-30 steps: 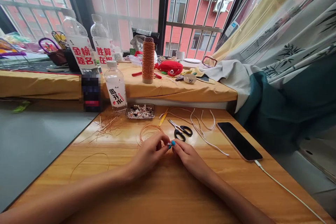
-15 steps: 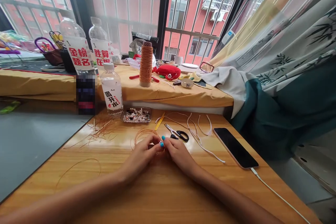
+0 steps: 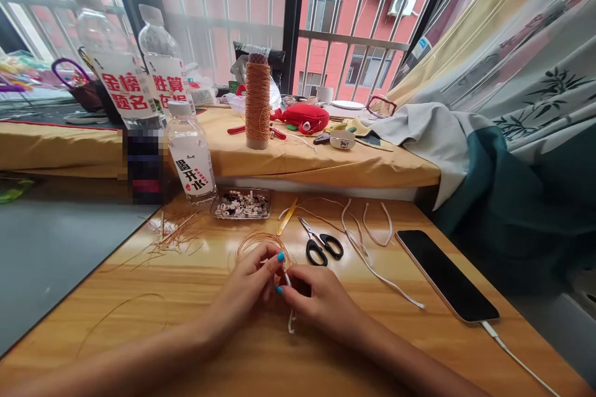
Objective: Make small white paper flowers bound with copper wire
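My left hand [image 3: 256, 273] is closed, thumb against fingers, pinching a white cord [image 3: 291, 321] with orange thread around its upper part. On the same cord, just below, my right hand [image 3: 321, 298] is closed, and the cord's loose end hangs beneath the fingers. A coil of orange thread [image 3: 249, 239] lies on the table behind my left hand, apparently running into the fingers. Beyond my right hand lie black-handled scissors [image 3: 321, 247], blades parted a little. The exact spot where thread and cord meet is partly covered by my fingers.
A tray of beads [image 3: 241, 205] sits behind the coil, beside a water bottle [image 3: 190, 155]. Thread scraps [image 3: 174, 232] lie left. White cords [image 3: 358, 239], a yellow strip [image 3: 287, 217] and a charging phone [image 3: 447, 274] lie right. A thread spool [image 3: 257, 105] stands on the ledge.
My right hand has turned and dropped slightly along the cord, so its white length now shows below the fingers. The view has shifted a little; the scissors are now fully uncovered.
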Demonstrator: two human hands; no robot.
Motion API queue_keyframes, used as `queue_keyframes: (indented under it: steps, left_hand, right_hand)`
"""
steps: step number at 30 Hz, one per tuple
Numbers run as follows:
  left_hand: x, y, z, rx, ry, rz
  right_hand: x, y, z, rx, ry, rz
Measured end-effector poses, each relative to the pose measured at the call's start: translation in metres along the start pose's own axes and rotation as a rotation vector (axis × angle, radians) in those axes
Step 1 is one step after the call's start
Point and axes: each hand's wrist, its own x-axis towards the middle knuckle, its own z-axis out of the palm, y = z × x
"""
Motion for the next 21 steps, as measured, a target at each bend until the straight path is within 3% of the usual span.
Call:
queue_keyframes:
  steps: [10, 21]
  left_hand:
    - [-0.0024, 0.0066, 0.0001, -0.018, -0.011, 0.049]
    - [-0.0033, -0.0002, -0.0012, 0.008, -0.002, 0.082]
  right_hand:
    - [0.0003, -0.0015, -0.0021, -0.063, -0.037, -0.056]
    - [0.0017, 0.0, -0.0009, 0.011, -0.041, -0.014]
